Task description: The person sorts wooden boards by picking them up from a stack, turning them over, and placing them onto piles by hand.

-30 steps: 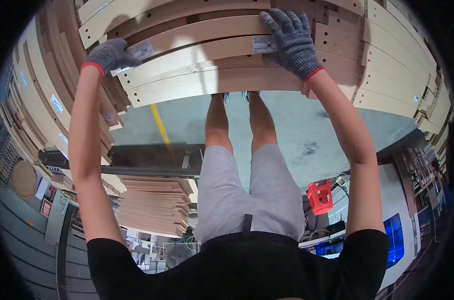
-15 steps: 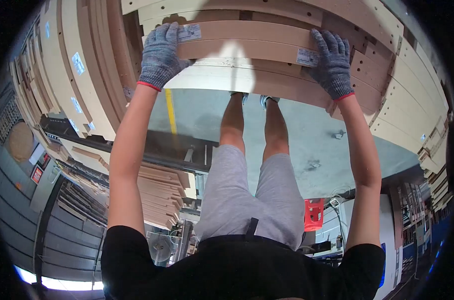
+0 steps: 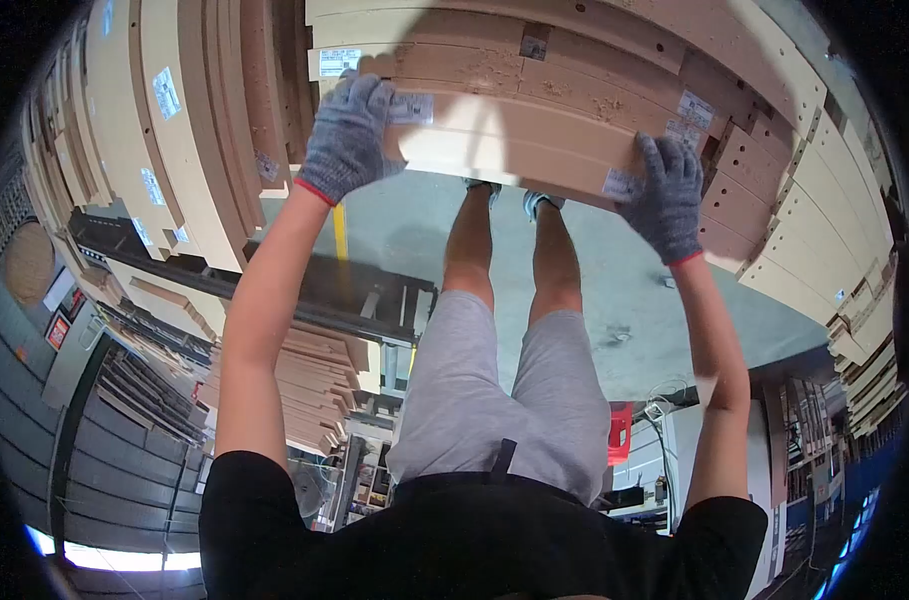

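The left hand (image 3: 352, 138), at eleven o'clock, is wrapped over the labelled boards (image 3: 534, 130), seemingly two side by side, with its fingers close together and its thumb toward the near edge. By the right hand (image 3: 664, 195), at two o'clock, the other end is gripped with bent fingers, slightly parted. The boards are held at twelve o'clock, just beside the dusty boards (image 3: 574, 92). Beyond, drilled boards (image 3: 739, 195) are stacked at two o'clock. If the knit gloves slip or the ends are raised unevenly, one board could be slid off its neighbour and dropped toward the feet (image 3: 541, 203).
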The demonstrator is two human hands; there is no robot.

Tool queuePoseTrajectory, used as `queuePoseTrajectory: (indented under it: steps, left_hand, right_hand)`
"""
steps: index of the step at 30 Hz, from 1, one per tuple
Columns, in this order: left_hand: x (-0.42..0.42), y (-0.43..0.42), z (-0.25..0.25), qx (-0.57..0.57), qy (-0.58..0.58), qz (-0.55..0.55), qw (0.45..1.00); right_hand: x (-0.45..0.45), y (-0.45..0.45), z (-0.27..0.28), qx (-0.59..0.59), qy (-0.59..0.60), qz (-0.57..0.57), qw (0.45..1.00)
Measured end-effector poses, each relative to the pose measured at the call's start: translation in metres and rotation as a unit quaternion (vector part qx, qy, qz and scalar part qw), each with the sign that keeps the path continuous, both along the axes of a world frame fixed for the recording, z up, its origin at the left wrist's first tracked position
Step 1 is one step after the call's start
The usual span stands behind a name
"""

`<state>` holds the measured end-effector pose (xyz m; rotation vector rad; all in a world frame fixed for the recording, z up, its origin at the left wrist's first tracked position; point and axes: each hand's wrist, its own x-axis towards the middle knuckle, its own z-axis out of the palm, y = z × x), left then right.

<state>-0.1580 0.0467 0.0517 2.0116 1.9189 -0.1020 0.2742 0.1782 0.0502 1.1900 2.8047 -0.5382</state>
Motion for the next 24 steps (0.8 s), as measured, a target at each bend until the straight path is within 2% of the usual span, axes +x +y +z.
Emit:
queuePoseTrajectory:
  steps: [1,2,9,12,16,22,24]
  left_hand:
    - [0.001,-0.015,-0.007,0.001,-0.016,0.001,1.000]
    - [-0.002,-0.031,-0.019,0.018,0.024,-0.025,0.999]
    - [0.003,-0.065,-0.030,-0.011,-0.047,0.002,0.999]
    - [-0.001,-0.065,-0.039,0.044,-0.038,0.007,0.998]
    - [0.001,-0.057,-0.036,0.056,-0.035,0.017,0.998]
    - [0.000,-0.057,-0.046,0.049,0.004,0.001,0.999]
    - [0.000,-0.051,-0.041,0.005,0.010,0.003,1.000]
  right_hand:
    - [0.004,-0.012,-0.002,0.001,0.007,-0.003,1.000]
    - [0.007,-0.024,-0.006,0.003,0.015,-0.006,1.000]
    - [0.009,-0.060,-0.019,-0.001,0.022,-0.010,1.000]
    - [0.010,-0.063,-0.027,0.016,0.027,-0.018,0.999]
    - [0.005,-0.059,-0.030,0.030,0.024,-0.020,0.999]
    - [0.002,-0.059,-0.036,0.051,0.019,-0.026,0.998]
    - [0.003,-0.058,-0.039,0.047,0.023,-0.030,0.998]
